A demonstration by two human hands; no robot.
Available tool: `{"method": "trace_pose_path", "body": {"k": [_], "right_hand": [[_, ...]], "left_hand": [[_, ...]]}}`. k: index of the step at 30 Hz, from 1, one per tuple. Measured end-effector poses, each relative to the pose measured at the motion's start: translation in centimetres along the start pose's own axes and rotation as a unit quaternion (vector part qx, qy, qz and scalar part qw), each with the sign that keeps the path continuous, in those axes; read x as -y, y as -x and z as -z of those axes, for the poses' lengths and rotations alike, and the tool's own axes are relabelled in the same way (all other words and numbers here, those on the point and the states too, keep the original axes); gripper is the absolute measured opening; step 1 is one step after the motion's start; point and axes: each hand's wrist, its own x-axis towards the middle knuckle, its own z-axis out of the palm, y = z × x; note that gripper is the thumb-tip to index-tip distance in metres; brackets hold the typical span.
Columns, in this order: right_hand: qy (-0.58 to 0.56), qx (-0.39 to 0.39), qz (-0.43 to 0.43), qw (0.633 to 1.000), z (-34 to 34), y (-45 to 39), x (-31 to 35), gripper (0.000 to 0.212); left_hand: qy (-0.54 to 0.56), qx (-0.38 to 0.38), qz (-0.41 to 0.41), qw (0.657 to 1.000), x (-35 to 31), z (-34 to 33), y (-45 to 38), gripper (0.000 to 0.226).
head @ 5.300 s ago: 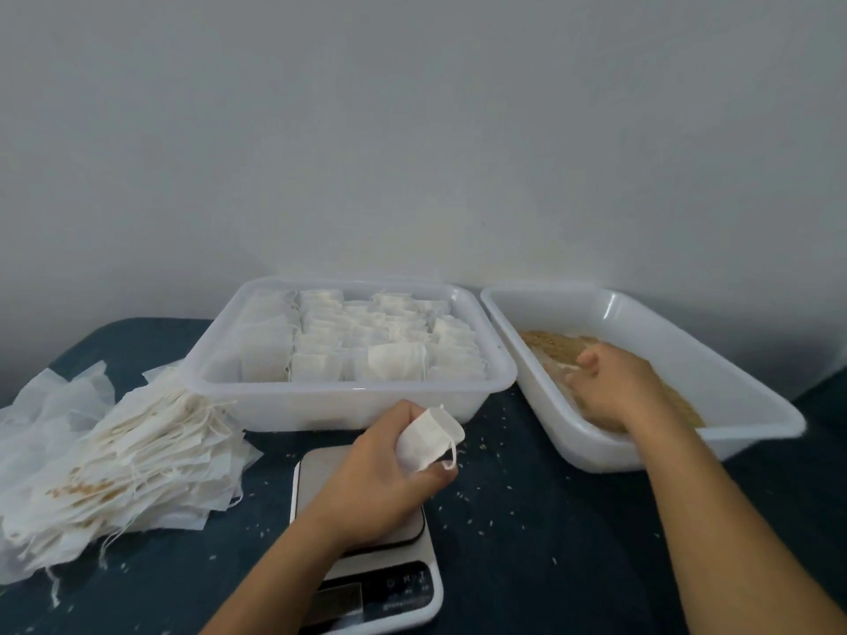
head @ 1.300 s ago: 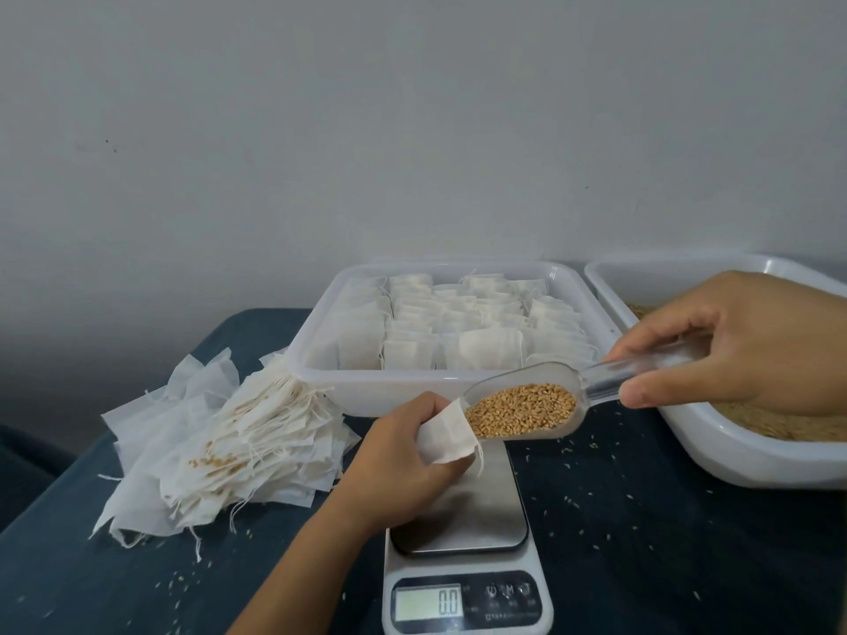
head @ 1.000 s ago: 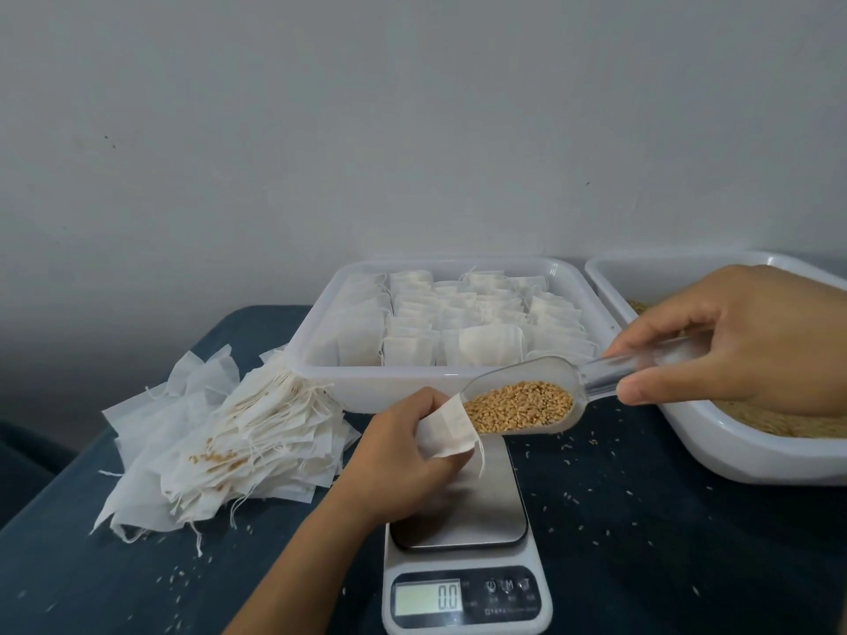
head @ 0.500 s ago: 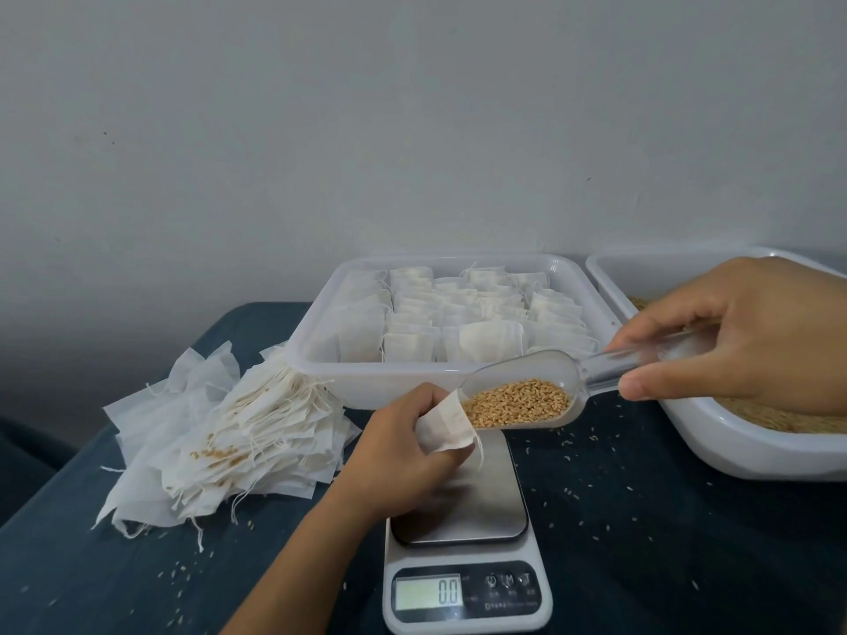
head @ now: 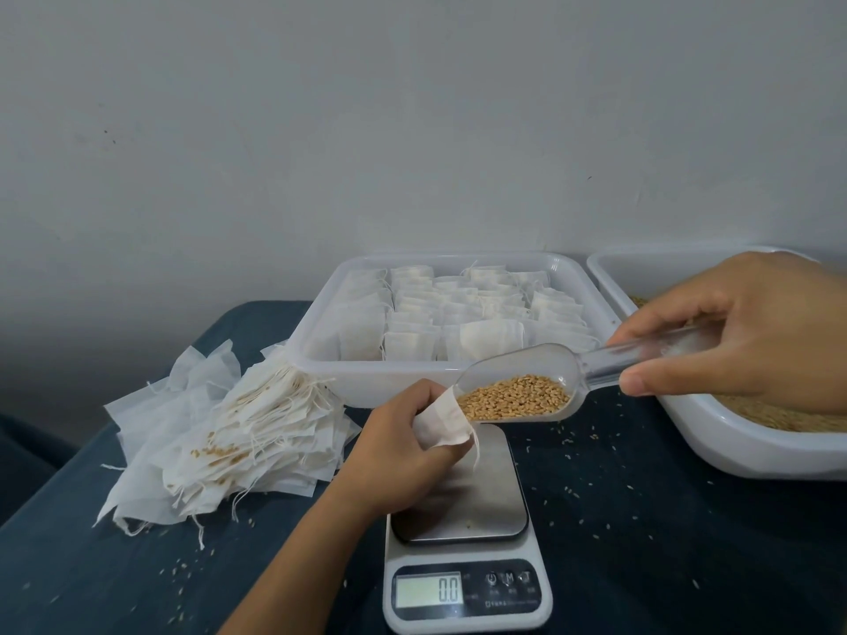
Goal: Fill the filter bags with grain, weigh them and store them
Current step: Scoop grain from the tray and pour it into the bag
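While the scale (head: 467, 561) is sitting at the near edge of the table (head: 664, 543), its display is reading 0.0; the small print under its buttons is too blurred for you to read. Nothing is resting on its steel plate. Above that plate you are holding your left hand (head: 403, 456) with the wrist angled up from the near edge, fingers curled round a small white filter bag (head: 443, 421) and pinching its mouth open toward the right. The lip of a clear plastic scoop (head: 527, 382) is touching that mouth, and the scoop is carrying a heap of golden grain (head: 515, 397). Your right hand (head: 751, 332) is reaching in from the right edge, thumb below and fingers above, gripping the scoop's handle. Loose kernels are lying scattered over the dark tabletop. Toward the left edge a pile of empty bags (head: 238, 428) with strings is lying fanned out, a few kernels on top. Farther back, by the wall, a white tray (head: 398, 373) is holding rows of filled bags (head: 458, 313), and just beside it at the right edge a white tub (head: 733, 446) is holding more grain.
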Motion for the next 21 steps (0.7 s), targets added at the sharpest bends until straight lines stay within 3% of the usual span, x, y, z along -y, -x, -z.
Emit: {"method": "trace_pose_path", "body": {"k": [21], "right_hand": [[0.005,-0.006,-0.001,1.0,-0.18,-0.14,0.21,0.041]], "left_hand": [[0.025,-0.009,-0.001,1.0,-0.2,0.06,-0.09,0.016]]}}
